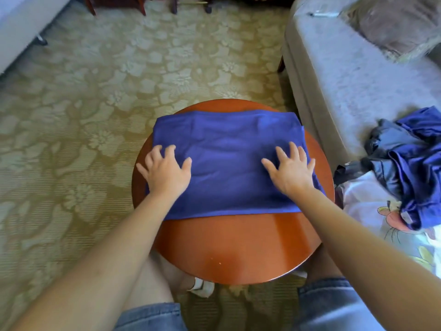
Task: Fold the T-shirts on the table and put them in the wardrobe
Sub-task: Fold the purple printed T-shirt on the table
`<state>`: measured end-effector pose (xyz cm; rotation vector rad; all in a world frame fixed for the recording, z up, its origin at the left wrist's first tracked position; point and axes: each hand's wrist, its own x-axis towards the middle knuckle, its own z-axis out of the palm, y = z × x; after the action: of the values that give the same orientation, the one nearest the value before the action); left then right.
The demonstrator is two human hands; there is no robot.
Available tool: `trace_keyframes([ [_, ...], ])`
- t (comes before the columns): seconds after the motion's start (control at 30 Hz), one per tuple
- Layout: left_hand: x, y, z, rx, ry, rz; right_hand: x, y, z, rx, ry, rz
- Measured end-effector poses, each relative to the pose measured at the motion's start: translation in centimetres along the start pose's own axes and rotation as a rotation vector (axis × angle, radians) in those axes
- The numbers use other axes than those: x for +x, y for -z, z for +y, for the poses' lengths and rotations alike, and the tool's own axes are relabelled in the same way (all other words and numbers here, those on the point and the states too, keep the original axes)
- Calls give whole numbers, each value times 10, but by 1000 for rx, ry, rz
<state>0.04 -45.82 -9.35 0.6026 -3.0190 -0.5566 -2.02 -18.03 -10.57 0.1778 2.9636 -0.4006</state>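
Left hand point(167, 174), right hand point(291, 172) press blue T-shirt point(226, 142)

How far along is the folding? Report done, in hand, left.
Done: the blue T-shirt lies folded to a rectangle on the round table. In hand: left hand and right hand press flat on it. Left: crumpled clothes on the sofa, then the wardrobe, not in view.

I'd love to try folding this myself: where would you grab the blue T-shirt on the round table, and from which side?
Probably its two short ends, coming in from left and right. The blue T-shirt lies flat as a wide rectangle whose ends reach the rim of the round table, so fingers could slip under there. The left hand and right hand rest flat near those ends.
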Motion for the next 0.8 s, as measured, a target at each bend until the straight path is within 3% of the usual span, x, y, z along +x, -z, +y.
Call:
trace_keyframes([
  [0.13,-23,-18,-24,107,10,-108,-18,-17,29,-83,-17,-2],
  [0.37,-24,-24,-29,129,-36,-14,-18,-21,33,-99,-6,39],
  [0.8,-33,-24,-34,194,-18,-48,-23,-22,33,-112,-12,29],
])
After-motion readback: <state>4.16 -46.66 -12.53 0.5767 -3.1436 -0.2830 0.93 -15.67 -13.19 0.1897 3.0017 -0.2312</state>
